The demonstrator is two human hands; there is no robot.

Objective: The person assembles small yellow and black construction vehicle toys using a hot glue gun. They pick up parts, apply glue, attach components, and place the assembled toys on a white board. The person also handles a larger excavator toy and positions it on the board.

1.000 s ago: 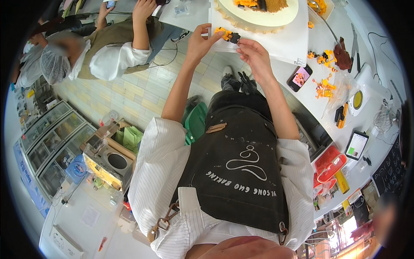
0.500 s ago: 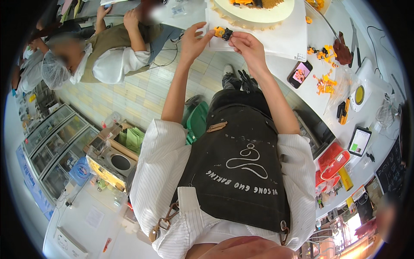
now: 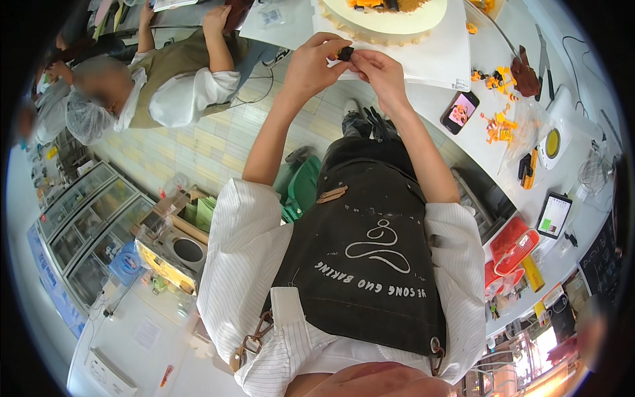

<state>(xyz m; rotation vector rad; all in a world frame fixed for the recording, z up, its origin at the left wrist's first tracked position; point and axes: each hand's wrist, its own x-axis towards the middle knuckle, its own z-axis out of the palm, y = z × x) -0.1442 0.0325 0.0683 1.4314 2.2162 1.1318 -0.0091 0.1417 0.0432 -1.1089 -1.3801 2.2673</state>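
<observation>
Between my two hands is a small yellow and black toy vehicle (image 3: 344,53), held up just in front of the cake board. My left hand (image 3: 312,68) closes its thumb and fingers around one end and covers most of the yellow part. With a pinch, my right hand (image 3: 382,76) holds the black end. A round pale cream cake (image 3: 426,20), with a beaded lower edge, stands right behind my hands on a white board (image 3: 442,63). On its top sit a yellow toy vehicle (image 3: 367,5) and brown crumbs.
Right of the board lie a phone (image 3: 460,112), orange toy parts (image 3: 499,127), a white scale (image 3: 554,144) and a whisk (image 3: 593,173). A red basket (image 3: 514,250) and a tablet (image 3: 554,215) are nearer. At left, a co-worker in a hairnet (image 3: 89,119) sits beside another table.
My left hand has moved right and closed around the toy vehicle, now mostly hiding its yellow part. My right hand keeps its pinch. At left, the co-worker's hands have shifted.
</observation>
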